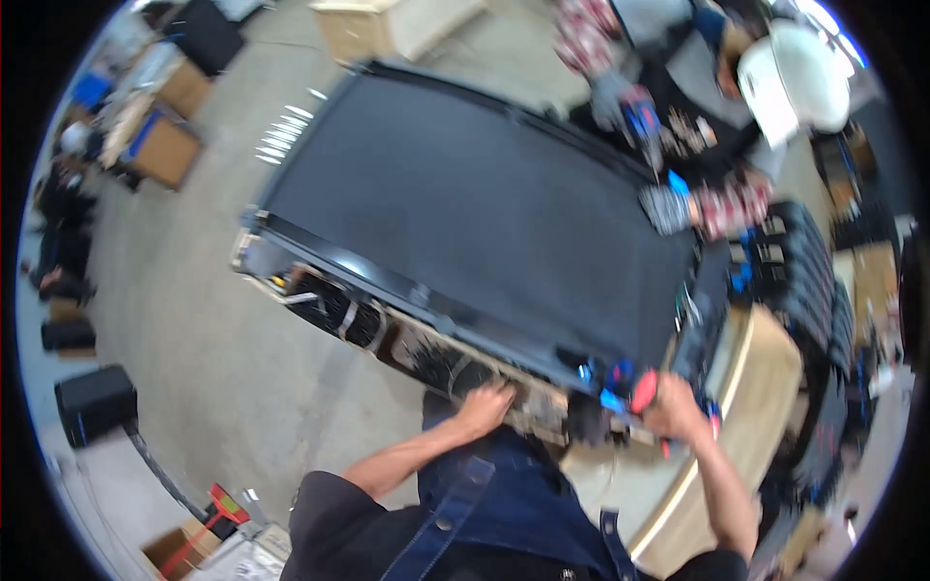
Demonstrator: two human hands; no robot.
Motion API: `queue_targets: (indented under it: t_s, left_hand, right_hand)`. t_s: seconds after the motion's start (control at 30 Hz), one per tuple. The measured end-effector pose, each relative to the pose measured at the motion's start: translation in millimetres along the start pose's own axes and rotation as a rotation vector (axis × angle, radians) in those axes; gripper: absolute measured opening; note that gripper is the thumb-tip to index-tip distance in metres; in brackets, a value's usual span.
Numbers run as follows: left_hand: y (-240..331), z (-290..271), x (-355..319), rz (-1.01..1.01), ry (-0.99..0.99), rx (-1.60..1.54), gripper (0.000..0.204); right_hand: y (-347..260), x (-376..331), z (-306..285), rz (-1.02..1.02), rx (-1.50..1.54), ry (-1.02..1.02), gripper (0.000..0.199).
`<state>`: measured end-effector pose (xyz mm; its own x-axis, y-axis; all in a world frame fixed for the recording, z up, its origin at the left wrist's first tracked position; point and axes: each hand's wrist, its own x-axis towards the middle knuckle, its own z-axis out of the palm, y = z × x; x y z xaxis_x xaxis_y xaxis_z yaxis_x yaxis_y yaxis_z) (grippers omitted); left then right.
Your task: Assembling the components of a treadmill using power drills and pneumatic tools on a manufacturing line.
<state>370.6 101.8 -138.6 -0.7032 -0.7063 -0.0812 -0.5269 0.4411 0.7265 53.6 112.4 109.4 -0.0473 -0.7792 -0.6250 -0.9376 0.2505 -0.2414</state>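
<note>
A large dark flat panel in a black frame lies at a slant before me. My left hand is closed at its near edge, on the pale rail along the underside. Cables and a dark bristly-looking part show in the opening beside that hand. Over by the near right corner, my right hand grips a red tool; blur hides its exact kind. Blue and black parts sit just left of it, next to a dark block.
Across the panel, a co-worker's gloved hand holds a blue power drill; the other glove rests at the panel's right edge. A wooden bench and stacked black parts stand right. A black box-shaped object stands left.
</note>
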Motion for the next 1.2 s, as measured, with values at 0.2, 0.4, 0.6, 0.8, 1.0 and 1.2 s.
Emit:
queue_targets:
  t_s: [0.2, 0.4, 0.6, 0.8, 1.0, 1.2]
  left_hand:
    - [-111, 106, -33, -0.252, -0.14, 0.431, 0.03]
    - [-121, 107, -31, -0.288, -0.219, 0.556, 0.016]
    - [-119, 69, -23, -0.245, -0.298, 0.421, 0.009]
    - [-121, 82, -9, -0.249, -0.333, 0.548, 0.016]
    - [-132, 89, -20, -0.242, -0.256, 0.418, 0.007]
    - [-103, 76, -35, -0.557, 0.154, -0.158, 0.021]
  right_hand:
    - [-26, -23, 2, -0.11, -0.089, 0.073, 0.05]
    - [12, -77, 57, -0.214, 0.169, 0.238, 0.063]
    - [29, -91, 116, -0.125, 0.432, 0.253, 0.057]
    - [22, -83, 153, -0.082, 0.551, 0.19, 0.038]
    - [14, -85, 170, -0.095, 0.599, 0.151, 0.037]
    - [10, -69, 177, -0.12, 0.603, 0.13, 0.039]
